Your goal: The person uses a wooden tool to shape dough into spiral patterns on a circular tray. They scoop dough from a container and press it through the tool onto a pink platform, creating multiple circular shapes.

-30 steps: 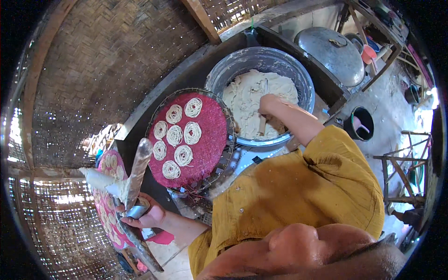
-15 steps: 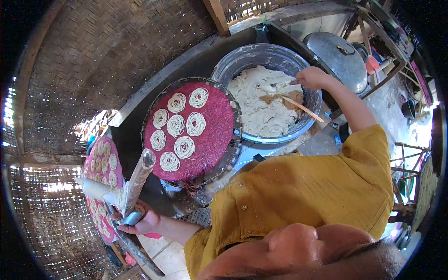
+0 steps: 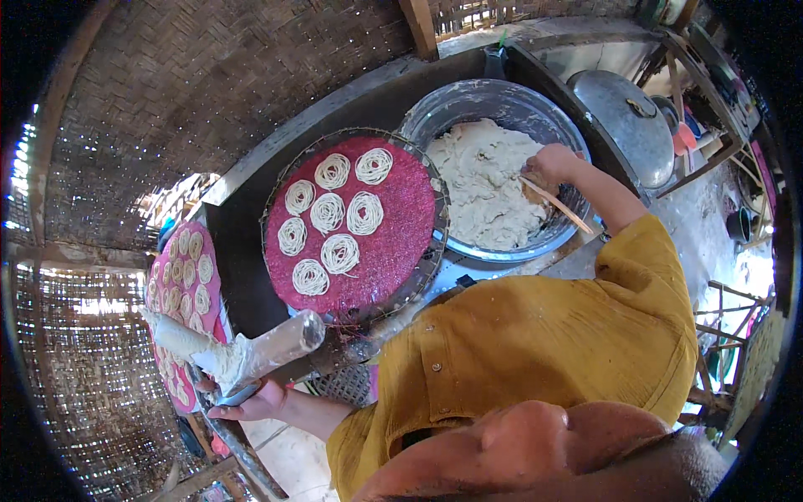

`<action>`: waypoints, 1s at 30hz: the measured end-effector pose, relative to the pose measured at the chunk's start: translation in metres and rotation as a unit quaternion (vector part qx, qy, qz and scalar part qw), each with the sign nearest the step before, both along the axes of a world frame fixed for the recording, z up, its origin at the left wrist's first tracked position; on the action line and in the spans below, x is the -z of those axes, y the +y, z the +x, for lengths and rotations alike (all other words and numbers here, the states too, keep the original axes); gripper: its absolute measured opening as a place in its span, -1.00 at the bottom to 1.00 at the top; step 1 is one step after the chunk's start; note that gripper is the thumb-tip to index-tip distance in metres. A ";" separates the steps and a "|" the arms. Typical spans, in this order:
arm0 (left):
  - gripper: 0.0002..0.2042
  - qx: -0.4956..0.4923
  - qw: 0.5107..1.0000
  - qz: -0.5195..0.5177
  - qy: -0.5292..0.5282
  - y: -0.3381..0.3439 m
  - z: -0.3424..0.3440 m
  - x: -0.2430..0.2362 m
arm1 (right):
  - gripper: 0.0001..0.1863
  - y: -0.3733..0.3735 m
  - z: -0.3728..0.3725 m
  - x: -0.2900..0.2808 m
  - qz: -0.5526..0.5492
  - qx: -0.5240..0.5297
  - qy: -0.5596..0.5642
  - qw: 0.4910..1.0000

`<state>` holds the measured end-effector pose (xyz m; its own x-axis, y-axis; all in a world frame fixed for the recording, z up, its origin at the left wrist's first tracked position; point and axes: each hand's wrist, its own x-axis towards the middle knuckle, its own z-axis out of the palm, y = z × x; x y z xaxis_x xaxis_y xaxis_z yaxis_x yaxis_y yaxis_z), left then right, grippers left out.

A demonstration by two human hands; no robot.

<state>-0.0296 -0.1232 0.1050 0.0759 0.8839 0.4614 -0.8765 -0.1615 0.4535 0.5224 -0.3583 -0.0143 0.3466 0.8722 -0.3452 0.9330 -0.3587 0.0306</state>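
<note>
- The right hand is closed around a flat wooden paddle, its tip sunk in the white dough that fills most of the big metal basin at the far right of the dark counter.
- The dough looks soft, wet and sticky: it probably clings to the paddle and sags if lifted, so I'd scoop from the heap's edge, not the middle.
- The left hand grips the lower end of a metal press tube, held off the counter's near-left corner; white dough smears its barrel. It looks stiff and fairly heavy, and likely slippery where coated, so the bare lower end is the safer hold.
- Between the 2 hands sits a round tray with a red mat carrying 7 coiled noodle nests, fragile by the look of them.
- A second red mat with more nests lies at the counter's left edge.
- Room is tight: basin and tray nearly touch, and a woven wall closes in behind. Free space lies mostly over the tray's bare near-right part.
</note>
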 end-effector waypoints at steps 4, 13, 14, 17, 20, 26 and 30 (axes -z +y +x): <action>-0.56 0.041 0.999 0.007 0.004 0.002 0.003 0.001 | -0.74 0.001 -0.017 -0.010 -0.024 0.020 0.021 0.999; -0.59 -0.003 0.959 0.174 0.225 -0.004 0.052 -0.031 | -0.74 -0.003 -0.018 -0.047 0.018 -0.005 0.120 0.993; -0.53 0.019 0.950 0.193 0.244 -0.006 0.053 -0.035 | -0.71 -0.004 -0.020 -0.066 0.027 0.023 0.195 0.980; -0.42 -0.011 0.942 0.198 0.272 0.000 0.061 -0.037 | -0.61 -0.016 -0.019 -0.098 0.077 0.040 0.336 0.938; -0.50 -0.024 0.885 0.191 0.423 -0.022 0.080 -0.065 | -0.53 -0.016 -0.025 -0.129 0.148 -0.010 0.439 0.886; -0.50 0.021 0.699 0.303 0.647 -0.040 0.137 -0.071 | -0.46 0.023 -0.107 -0.181 0.180 -0.098 0.629 0.750; -0.49 -0.031 0.632 0.372 0.679 -0.045 0.150 -0.067 | -0.55 0.048 -0.126 -0.189 0.213 -0.211 0.529 0.794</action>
<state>0.1199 -0.1681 0.1723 0.8242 0.4817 0.2978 0.2584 -0.7878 0.5591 0.3967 -0.3107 0.1751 -0.2941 0.9495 0.1094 0.3944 0.2248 -0.8910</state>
